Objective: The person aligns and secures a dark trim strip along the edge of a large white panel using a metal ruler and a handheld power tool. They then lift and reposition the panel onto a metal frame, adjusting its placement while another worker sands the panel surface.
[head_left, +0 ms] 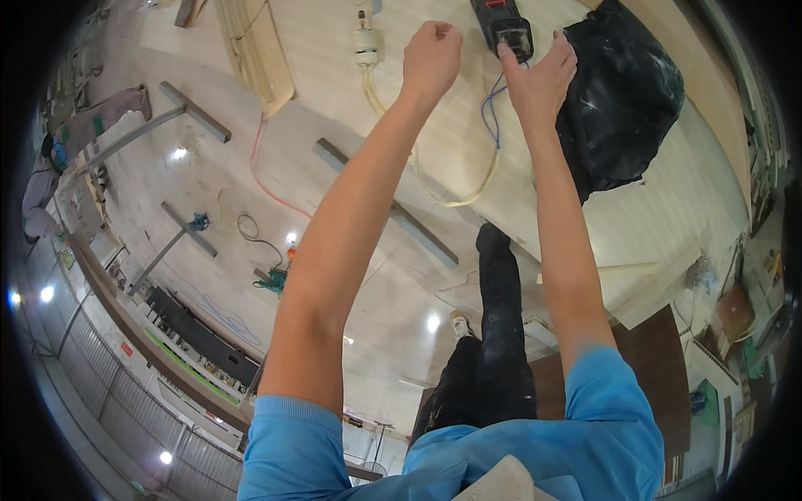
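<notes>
Poising my right hand (541,79), thumb and fingers apart, at the black device (504,27) on the pale bench (660,221), I am holding my left hand (432,60) with its fingers curled together, gripping what, if anything, I cannot tell. The blue wire (484,107) is lying slack between my forearms (564,200), so a sideways sweep could be snagging it and dragging the device askew.

Left hand (433,63) over table (706,196), plug (366,46) at its 9 o'clock, near. Right hand (539,88): gadget (501,18) at 11 o'clock, bundle (626,100) just beside at 3 o'clock. Gadget, plug, bundle on table. Cord (458,203) loops at gadget's 6 o'clock. Stand (190,229) on floor (351,267), well apart, left hand's 8 o'clock.
</notes>
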### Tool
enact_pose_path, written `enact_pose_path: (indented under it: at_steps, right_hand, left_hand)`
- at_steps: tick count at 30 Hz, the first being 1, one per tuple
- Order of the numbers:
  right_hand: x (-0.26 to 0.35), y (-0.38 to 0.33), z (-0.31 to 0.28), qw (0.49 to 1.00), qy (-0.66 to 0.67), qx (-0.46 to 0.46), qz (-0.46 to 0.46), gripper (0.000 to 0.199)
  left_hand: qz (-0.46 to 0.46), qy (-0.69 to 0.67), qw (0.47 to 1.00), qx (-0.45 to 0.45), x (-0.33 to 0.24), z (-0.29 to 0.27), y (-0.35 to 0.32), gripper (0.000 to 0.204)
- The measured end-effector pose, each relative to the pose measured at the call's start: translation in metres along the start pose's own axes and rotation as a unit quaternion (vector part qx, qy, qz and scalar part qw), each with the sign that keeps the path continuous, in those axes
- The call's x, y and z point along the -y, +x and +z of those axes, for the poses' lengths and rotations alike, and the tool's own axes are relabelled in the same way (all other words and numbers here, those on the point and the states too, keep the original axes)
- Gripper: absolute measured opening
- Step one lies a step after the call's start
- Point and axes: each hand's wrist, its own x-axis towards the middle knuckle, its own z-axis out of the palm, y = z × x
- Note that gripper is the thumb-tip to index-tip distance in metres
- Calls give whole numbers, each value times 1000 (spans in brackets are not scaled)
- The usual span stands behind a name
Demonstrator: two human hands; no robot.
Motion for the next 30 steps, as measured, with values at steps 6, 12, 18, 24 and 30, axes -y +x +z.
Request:
enact_pose_path:
  at_steps: [6,12,18,24,30]
  right_hand:
    - [-10,7,31,992,-43,121,22,103]
    - [-10,12,32,994,29,102,29,74]
    - [31,-38,-25,959,102,250,83,72]
    - [71,-99,-63,913,24,408,9,97]
    - [115,-127,-69,856,-14,516,3,110]
  left_hand:
    - [-141,-214,964,66,21,36,60,52]
    - [-20,-389,908,155,36,62,37,50]
    - [-42,-578,815,16,48,58,-48,50]
    - [-57,-680,729,42,93,2,-118,64]
    - [-43,-644,763,3,108,-44,-176,91]
